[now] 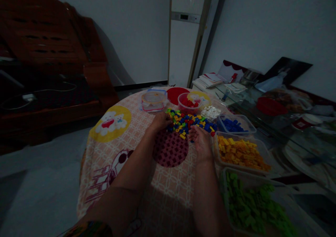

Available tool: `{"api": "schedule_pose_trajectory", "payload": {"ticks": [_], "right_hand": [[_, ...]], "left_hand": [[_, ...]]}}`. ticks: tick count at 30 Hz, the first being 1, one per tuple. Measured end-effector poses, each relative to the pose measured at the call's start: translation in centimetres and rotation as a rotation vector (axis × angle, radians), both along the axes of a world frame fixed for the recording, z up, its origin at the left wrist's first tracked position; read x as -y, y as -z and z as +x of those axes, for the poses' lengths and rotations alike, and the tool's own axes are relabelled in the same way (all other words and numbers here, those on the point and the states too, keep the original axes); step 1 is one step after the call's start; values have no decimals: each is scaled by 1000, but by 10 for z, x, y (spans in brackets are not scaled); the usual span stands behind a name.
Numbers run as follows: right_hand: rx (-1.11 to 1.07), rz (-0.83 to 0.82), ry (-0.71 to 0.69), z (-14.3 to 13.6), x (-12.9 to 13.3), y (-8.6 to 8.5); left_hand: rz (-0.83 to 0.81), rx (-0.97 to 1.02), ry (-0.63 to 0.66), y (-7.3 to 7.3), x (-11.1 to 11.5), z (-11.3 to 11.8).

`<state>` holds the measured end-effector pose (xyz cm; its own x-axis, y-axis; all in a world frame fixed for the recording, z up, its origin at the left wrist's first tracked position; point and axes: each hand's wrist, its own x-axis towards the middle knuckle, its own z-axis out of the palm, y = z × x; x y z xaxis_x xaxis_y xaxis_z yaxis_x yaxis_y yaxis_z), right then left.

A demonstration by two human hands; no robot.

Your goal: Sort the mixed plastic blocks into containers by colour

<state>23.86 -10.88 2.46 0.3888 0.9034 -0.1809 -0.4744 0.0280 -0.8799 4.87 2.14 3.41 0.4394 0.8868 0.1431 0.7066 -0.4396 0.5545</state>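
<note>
A mixed pile of small plastic building blocks (pixel 187 121) in blue, yellow, red and green lies on the round table. At its left edge is my left hand (pixel 162 121), back up, fingers bent together against the blocks; whatever is under the fingertips is hidden. My right hand (pixel 200 138) rests at the pile's near right side, palm turned inward and fingers curled closed. Any block inside it is too small to make out. A yellow block (pixel 182 135) lies between the hands.
Right of the pile stand tubs of blue blocks (pixel 233 125), yellow blocks (pixel 240 153) and green blocks (pixel 258 203). Behind it are a tub of red blocks (pixel 189 103), white blocks (pixel 210 113) and clear lidded containers (pixel 153 100). A glass-topped table (pixel 278 130) adjoins at right.
</note>
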Motion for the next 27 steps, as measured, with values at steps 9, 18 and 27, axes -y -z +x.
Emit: {"api": "schedule_pose_trajectory", "payload": {"ticks": [9, 18, 27], "right_hand": [[-8, -3, -1, 1, 0, 0], [-5, 22, 4, 1, -1, 2], [-14, -4, -4, 0, 0, -2]], "left_hand": [[-94, 38, 95, -6, 4, -2], [-49, -84, 93, -11, 10, 4], [-226, 389, 111, -5, 1, -2]]}}
